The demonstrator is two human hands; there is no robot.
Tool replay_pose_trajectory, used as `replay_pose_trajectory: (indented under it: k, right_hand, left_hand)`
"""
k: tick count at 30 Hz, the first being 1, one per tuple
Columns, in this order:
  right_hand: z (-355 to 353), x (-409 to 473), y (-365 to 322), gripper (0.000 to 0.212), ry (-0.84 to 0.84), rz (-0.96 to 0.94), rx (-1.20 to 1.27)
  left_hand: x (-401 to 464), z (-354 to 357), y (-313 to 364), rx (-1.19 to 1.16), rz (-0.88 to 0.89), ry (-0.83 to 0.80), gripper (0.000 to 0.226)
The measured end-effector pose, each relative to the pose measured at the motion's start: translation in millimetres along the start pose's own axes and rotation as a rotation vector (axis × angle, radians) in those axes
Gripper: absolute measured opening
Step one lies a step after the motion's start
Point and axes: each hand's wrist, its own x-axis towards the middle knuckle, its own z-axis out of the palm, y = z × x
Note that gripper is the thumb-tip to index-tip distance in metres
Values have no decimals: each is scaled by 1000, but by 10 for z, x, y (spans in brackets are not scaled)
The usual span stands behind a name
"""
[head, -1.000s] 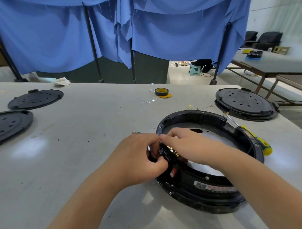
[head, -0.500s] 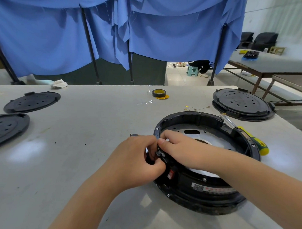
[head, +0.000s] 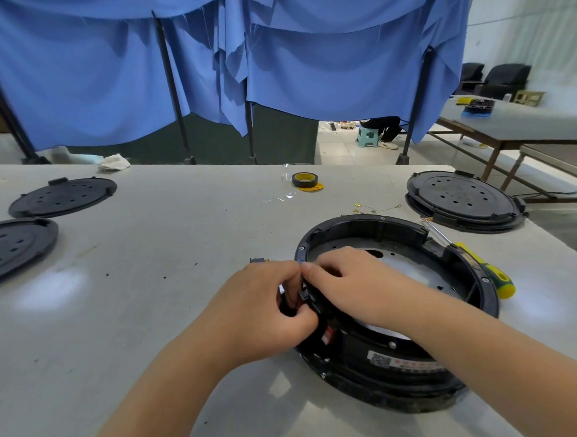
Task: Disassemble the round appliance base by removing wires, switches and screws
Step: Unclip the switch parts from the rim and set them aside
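The round black appliance base [head: 372, 230] lies open side up on the grey table [head: 170, 255], right of centre. At its left rim sits a small black switch part [head: 304, 296]. My left hand [head: 264, 304] curls round that part from outside the rim. My right hand [head: 351, 281] reaches over the rim from inside, its fingers pinching the same part. A red tag [head: 327, 335] shows on the base wall just below my hands. Loose thin wires with brass terminals [head: 375, 209] lie behind the base. A small black removed piece [head: 258, 260] lies left of the rim.
A yellow-and-green screwdriver [head: 485, 270] rests against the base's right side. Another closed black base [head: 463, 199] sits at the back right, two black round covers [head: 62, 196] at the left, and a roll of tape [head: 304, 179] at the back centre. Blue curtains hang behind.
Both hands stay on the switch part at the left rim; fingers shift only slightly. The head camera has moved a little.
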Motion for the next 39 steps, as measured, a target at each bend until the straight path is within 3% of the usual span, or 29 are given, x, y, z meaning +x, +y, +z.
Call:
replay_pose_trajectory:
  k: [10, 39]
  right_hand:
    - [37, -17, 3, 62, -86, 25, -13]
    - [13, -47, -22, 62, -193, 48, 85]
  left_hand:
    - [1, 6, 11, 2, -9, 14, 21]
    - [2, 25, -33, 19, -11, 20, 22]
